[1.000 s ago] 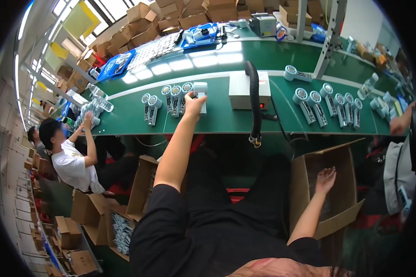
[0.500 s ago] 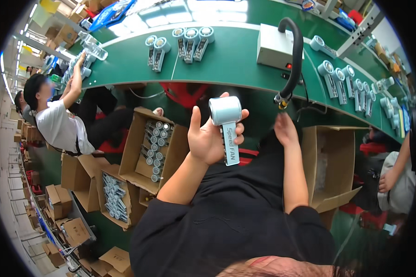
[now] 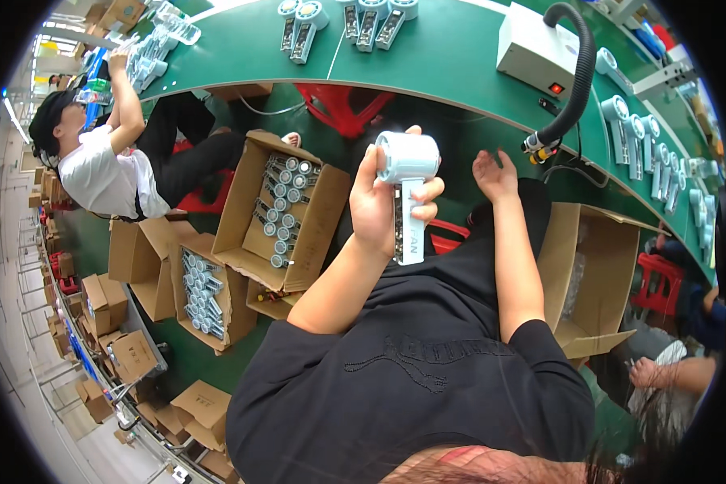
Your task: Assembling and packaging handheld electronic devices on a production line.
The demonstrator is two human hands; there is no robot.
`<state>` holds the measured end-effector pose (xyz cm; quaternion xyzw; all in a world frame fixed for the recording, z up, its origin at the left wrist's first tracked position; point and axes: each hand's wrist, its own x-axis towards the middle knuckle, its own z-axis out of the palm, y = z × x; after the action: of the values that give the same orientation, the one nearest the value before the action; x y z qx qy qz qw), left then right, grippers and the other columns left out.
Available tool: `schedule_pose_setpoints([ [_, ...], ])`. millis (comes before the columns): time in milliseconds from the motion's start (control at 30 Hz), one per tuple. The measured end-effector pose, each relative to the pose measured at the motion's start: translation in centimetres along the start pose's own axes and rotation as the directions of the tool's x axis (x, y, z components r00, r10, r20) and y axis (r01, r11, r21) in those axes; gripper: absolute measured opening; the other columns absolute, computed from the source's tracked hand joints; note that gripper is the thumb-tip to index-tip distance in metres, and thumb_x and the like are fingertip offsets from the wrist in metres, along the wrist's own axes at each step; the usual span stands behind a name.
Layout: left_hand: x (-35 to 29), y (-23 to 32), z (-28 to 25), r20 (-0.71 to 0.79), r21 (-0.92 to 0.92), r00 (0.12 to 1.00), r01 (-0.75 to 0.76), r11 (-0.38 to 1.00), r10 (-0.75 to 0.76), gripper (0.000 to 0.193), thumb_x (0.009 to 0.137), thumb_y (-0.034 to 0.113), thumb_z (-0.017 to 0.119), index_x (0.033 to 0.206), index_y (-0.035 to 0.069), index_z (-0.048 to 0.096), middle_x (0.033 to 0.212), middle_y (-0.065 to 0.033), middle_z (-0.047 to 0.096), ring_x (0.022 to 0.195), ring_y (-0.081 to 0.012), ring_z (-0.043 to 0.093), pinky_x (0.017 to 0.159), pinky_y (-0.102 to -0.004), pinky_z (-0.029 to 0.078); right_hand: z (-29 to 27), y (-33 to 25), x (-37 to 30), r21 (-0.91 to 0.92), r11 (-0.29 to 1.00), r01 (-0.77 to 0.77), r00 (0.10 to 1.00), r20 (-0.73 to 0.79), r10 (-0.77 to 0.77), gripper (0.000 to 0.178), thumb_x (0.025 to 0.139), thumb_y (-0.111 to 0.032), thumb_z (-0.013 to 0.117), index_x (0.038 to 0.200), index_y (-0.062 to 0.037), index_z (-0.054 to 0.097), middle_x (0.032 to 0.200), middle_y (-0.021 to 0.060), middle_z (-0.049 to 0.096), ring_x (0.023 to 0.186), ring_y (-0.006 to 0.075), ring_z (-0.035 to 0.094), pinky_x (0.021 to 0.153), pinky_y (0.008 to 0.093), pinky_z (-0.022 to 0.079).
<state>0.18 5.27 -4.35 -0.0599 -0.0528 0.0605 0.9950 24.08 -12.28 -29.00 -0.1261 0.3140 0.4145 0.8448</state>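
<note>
My left hand [image 3: 371,210] is wrapped round a light-blue handheld fan [image 3: 410,159], raised in front of my chest. Its round head is uppermost and the handle points down, with one side of the handle open on dark inner parts. Nothing is in my right hand [image 3: 495,177]; its fingers are apart and its palm faces up. Just beyond that hand hangs the end of a black flexible hose [image 3: 577,97], tipped with a small dark and yellow fitting [image 3: 540,148]. The hose rises from a white box-shaped machine [image 3: 532,52] with a lit red switch.
Similar fans [image 3: 371,24] stand in groups along the green table [image 3: 436,64]. At my left, cardboard boxes [image 3: 319,222] hold several fans; another carton [image 3: 593,278] stands at my right. Red stools [image 3: 343,105] sit under the table. Co-workers [image 3: 97,173] sit on both sides.
My left hand has brought the fan slightly up and right and turned it, with fingers closer round it. My right hand has drawn away from the hose end and opened. The view has shifted.
</note>
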Motion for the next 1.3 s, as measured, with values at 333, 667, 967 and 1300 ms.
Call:
schedule_pose_setpoints([
  [333,4.1,-1.0,-15.5,-0.327,0.933,0.925,0.283,0.224,0.195,0.063,0.085,0.015,0.073,0.138,0.019,0.041,0.130,-0.0157,0.055,0.091,-0.0215,0.063,0.062,-0.0288,0.052,2.8,3.8,-8.5,-0.747,0.636,0.193,0.967,0.034,-0.253,0.022,0.093,-0.025,0.067,0.102,-0.0044,0.064,0.084,0.0118,0.068,0.063,0.0209,0.063,0.053,0.0297,0.048],
  [667,5.5,-3.3,-18.8,-0.515,0.663,0.855,0.356,0.659,0.057,0.037,0.101,0.043,0.059,0.129,0.018,0.059,0.105,-0.0065,0.067,0.083,-0.0212,0.065,0.064,-0.0357,0.053,-1.8,-1.4,-5.1,-0.686,0.172,0.707,0.690,0.616,-0.380,0.051,0.095,-0.018,0.072,0.141,-0.0121,0.050,0.116,0.0069,0.064,0.100,0.0175,0.063,0.087,0.0342,0.053],
  [967,3.8,-1.1,-20.8,-0.650,0.407,0.759,0.387,0.827,-0.036,0.036,0.100,0.043,0.064,0.120,0.014,0.059,0.102,-0.0058,0.067,0.080,-0.0223,0.070,0.054,-0.0256,0.051,-0.8,0.8,-7.0,-0.807,-0.020,0.590,0.753,0.559,-0.347,0.050,0.095,-0.012,0.069,0.141,-0.0143,0.052,0.110,0.0060,0.063,0.091,0.0164,0.062,0.084,0.0311,0.051],
  [1300,6.7,-4.2,-21.4,-0.481,0.731,0.876,0.375,0.570,0.041,0.047,0.100,0.030,0.067,0.138,0.018,0.044,0.121,-0.0107,0.061,0.091,-0.0273,0.071,0.059,-0.0298,0.052,-2.2,-0.2,-5.5,-0.645,0.079,0.760,0.576,0.611,-0.544,0.046,0.094,-0.012,0.068,0.138,-0.0135,0.053,0.103,0.0060,0.065,0.083,0.0158,0.062,0.077,0.0289,0.052],
])
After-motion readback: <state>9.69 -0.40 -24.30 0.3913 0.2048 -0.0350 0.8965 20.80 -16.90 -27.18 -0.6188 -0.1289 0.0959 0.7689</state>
